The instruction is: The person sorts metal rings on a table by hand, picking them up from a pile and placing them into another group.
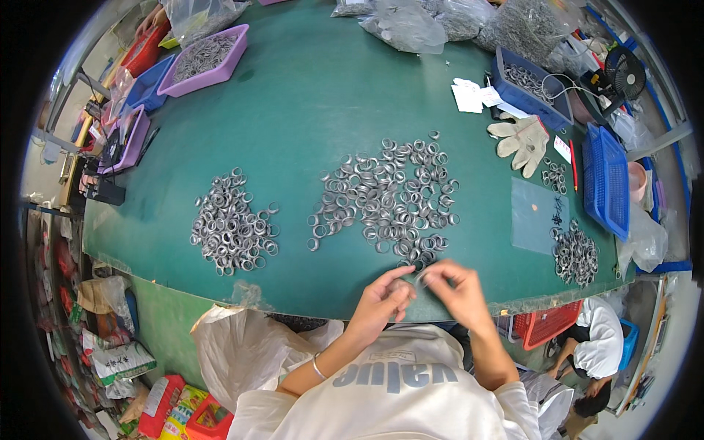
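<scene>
My left hand (383, 301) and my right hand (456, 293) meet at the table's near edge. In my right fingertips is a small grey metal ring (420, 279), smeared by motion. The fingers of my left hand are curled close beside it; what they hold is hidden. Just beyond my hands spreads a wide pile of grey metal rings (389, 194). A second pile of rings (233, 227) lies to the left, and a smaller ring pile (576, 257) lies at the right edge.
On the green table (293, 95), a clear sheet (539, 216), a work glove (522, 143) and a red pen (574, 165) lie at right. Blue baskets (607, 180) and a fan (625, 70) stand beyond. A purple tray (205, 62) holds rings at far left. Another person (598, 337) crouches at lower right.
</scene>
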`<action>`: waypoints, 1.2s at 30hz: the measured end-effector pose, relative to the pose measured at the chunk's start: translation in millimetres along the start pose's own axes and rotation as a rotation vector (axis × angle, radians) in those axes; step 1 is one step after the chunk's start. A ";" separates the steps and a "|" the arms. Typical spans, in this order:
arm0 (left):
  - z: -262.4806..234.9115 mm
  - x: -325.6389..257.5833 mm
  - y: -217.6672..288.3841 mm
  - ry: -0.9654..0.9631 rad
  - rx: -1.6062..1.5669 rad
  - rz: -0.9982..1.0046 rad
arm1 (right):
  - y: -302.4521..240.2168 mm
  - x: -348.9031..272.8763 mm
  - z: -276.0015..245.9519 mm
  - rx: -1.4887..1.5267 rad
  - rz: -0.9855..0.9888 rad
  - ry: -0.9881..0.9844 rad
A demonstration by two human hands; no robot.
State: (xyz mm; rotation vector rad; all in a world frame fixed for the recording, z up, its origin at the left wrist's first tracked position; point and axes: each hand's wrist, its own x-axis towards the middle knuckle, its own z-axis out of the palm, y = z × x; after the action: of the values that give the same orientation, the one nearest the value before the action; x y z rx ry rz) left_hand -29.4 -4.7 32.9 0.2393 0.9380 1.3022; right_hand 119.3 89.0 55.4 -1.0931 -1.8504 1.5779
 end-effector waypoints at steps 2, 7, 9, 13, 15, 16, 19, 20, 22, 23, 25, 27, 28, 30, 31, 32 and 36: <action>-0.4 2.5 -5.3 -0.021 0.079 0.000 | -9.6 -3.4 6.8 -0.082 -0.041 -0.105; -15.5 -0.7 -4.3 -0.097 -0.065 -0.169 | -3.6 27.0 -1.8 -0.597 -0.336 0.366; -12.3 -3.4 -4.1 -0.088 -0.029 -0.143 | 1.3 40.6 3.8 -0.790 -0.353 0.357; -4.0 -4.5 -4.3 -0.037 -0.020 -0.073 | 13.8 40.8 1.8 -0.737 -0.415 0.360; -8.4 -3.8 -7.2 -0.062 -0.055 -0.049 | 16.2 30.9 0.6 -0.710 -0.454 0.389; -8.9 -3.0 -7.3 -0.071 -0.078 -0.057 | 13.4 23.3 1.4 -0.701 -0.465 0.393; -7.9 -0.1 -10.0 -0.063 -0.141 -0.090 | 4.2 -2.1 9.6 -0.608 -0.577 0.301; -5.6 1.8 -13.0 -0.032 -0.159 -0.104 | -1.7 -8.0 8.9 -0.622 -0.596 0.151; -6.6 4.2 -16.9 -0.037 -0.160 -0.120 | -6.7 -8.9 5.3 -0.434 -0.481 0.010; -11.8 4.7 -20.2 -0.069 -0.149 -0.124 | -9.1 -8.5 3.2 -0.339 -0.424 -0.061; -16.1 2.8 -18.6 -0.112 -0.120 -0.120 | -5.8 0.7 -10.6 -0.289 -0.366 0.032; -12.2 -1.1 -9.3 -0.137 -0.085 -0.103 | 0.1 16.7 -17.0 -0.491 -0.368 0.261; -6.2 -2.5 -6.0 -0.079 -0.068 -0.111 | 3.2 22.4 -15.9 -0.702 -0.352 0.335; 5.7 -4.6 -1.0 0.038 -0.030 -0.127 | 17.0 33.7 -11.7 -0.809 -0.342 0.329; 4.4 -4.4 -2.3 0.021 -0.035 -0.115 | 20.5 36.9 -10.2 -0.861 -0.337 0.328; 1.7 -3.5 -5.2 0.004 -0.039 -0.103 | 21.2 37.6 -10.1 -0.854 -0.368 0.334; -4.1 -4.0 -6.4 -0.027 -0.092 -0.085 | 21.9 32.5 -12.9 -0.640 -0.387 0.438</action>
State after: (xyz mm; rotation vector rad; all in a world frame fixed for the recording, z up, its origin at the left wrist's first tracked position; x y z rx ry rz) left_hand -27.6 -11.6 28.1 0.1437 0.8545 1.2573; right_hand 116.6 123.3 32.7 -1.1192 -2.1207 0.4794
